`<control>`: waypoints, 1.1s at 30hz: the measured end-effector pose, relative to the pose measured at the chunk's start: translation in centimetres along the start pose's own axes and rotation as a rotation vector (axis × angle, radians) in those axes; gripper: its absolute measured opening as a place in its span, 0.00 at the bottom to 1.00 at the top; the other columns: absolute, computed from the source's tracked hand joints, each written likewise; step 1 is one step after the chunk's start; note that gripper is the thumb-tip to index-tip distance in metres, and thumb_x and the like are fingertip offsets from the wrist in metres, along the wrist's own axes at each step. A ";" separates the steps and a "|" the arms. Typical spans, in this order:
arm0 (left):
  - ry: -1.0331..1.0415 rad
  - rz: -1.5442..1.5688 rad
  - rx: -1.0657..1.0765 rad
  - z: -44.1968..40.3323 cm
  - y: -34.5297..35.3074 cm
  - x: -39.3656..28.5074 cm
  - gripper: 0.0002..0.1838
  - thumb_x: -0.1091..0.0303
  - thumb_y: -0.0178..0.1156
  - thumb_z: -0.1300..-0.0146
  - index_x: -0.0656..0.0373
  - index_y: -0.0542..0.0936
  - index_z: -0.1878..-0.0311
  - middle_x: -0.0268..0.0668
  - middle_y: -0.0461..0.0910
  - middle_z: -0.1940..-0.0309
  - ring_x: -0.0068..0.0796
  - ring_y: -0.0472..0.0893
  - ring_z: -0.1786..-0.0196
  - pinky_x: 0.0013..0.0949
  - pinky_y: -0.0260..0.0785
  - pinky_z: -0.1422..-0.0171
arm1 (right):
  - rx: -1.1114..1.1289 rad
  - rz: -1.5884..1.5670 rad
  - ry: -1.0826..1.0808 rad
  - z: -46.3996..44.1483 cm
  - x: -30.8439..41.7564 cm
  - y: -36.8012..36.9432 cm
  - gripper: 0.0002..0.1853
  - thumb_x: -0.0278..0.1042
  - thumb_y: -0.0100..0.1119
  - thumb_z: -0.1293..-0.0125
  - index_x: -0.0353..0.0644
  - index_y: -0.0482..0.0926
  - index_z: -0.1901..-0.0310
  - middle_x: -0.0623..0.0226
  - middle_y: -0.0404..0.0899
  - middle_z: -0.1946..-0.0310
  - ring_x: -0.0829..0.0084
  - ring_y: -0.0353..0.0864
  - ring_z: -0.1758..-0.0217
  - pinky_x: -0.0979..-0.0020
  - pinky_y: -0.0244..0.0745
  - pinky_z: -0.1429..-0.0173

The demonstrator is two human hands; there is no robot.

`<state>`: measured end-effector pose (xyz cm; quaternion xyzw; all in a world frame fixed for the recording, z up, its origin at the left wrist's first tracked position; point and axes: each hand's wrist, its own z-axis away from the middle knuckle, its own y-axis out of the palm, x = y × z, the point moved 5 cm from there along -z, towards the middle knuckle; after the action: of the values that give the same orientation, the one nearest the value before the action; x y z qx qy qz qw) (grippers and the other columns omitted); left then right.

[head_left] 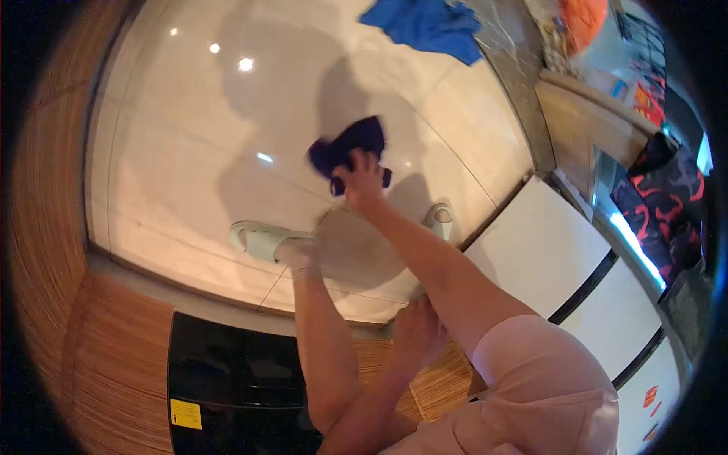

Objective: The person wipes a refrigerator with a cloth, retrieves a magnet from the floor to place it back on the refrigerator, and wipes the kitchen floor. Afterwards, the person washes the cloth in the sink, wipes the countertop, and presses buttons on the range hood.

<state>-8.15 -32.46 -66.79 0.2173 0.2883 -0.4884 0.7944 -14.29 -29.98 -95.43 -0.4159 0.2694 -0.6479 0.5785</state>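
Observation:
My right hand (365,180) reaches down to the tiled floor, its fingers pressed into a bunched dark purple cloth (347,149). The cloth lies partly folded under the palm, and its edges look slightly blurred. Close to my body, my left hand (418,327) is bent inward beside my right arm, fingers curled; whatever it may hold is hidden. A pale green slipper (262,240) is on my foot to the left of the cloth. Another pale slipper (439,221) shows behind my right forearm.
A blue cloth (428,29) lies on the floor at the far side. White drawers (542,246) stand at right, near a black-and-red patterned bag (663,201). Wood-grain panels (47,265) edge the left, and a glossy black panel (235,364) bears a yellow label (186,414).

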 end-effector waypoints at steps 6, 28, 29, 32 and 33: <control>-0.040 -0.006 -0.057 -3.5 5.0 0.1 0.24 0.57 0.56 0.38 0.62 0.70 0.44 0.51 0.72 0.47 0.51 0.73 0.46 0.48 0.67 0.43 | 0.004 0.106 -0.531 3.8 -12.7 -0.8 0.15 0.34 0.56 0.47 0.64 0.76 0.57 0.72 0.61 0.35 0.55 0.58 0.32 0.41 0.60 0.37; -0.074 -0.089 -0.005 -4.5 7.2 -0.5 0.22 0.60 0.57 0.39 0.58 0.69 0.43 0.45 0.72 0.49 0.48 0.73 0.49 0.46 0.66 0.45 | -0.317 -0.842 0.979 15.5 -50.5 -0.3 0.31 0.40 0.68 0.49 0.63 0.65 0.43 0.61 0.74 0.56 0.64 0.77 0.58 0.65 0.75 0.56; -0.051 -0.091 0.000 -4.2 7.6 -0.7 0.22 0.59 0.57 0.39 0.58 0.70 0.44 0.45 0.72 0.49 0.47 0.73 0.49 0.46 0.66 0.45 | -0.280 -0.929 1.082 15.4 -47.2 -0.7 0.31 0.39 0.68 0.49 0.63 0.64 0.44 0.62 0.73 0.57 0.65 0.76 0.59 0.67 0.75 0.58; -0.063 -0.033 0.013 -3.2 8.2 -0.5 0.22 0.58 0.55 0.38 0.58 0.70 0.44 0.45 0.72 0.49 0.45 0.74 0.48 0.45 0.67 0.45 | -0.164 -1.029 1.187 13.6 -38.8 1.0 0.29 0.36 0.69 0.50 0.63 0.65 0.47 0.64 0.73 0.56 0.65 0.74 0.60 0.69 0.75 0.60; -0.075 0.002 0.025 -2.7 8.1 -0.3 0.21 0.58 0.55 0.38 0.58 0.69 0.44 0.45 0.72 0.50 0.45 0.74 0.48 0.45 0.67 0.45 | -0.130 -1.028 1.196 13.3 -36.6 2.3 0.29 0.36 0.69 0.50 0.63 0.65 0.48 0.63 0.72 0.56 0.65 0.74 0.60 0.69 0.75 0.60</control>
<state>-1.60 -27.07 -68.11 0.2093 0.2519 -0.4988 0.8024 -2.32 6.99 -98.92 -0.1026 0.3459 -0.9306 -0.0618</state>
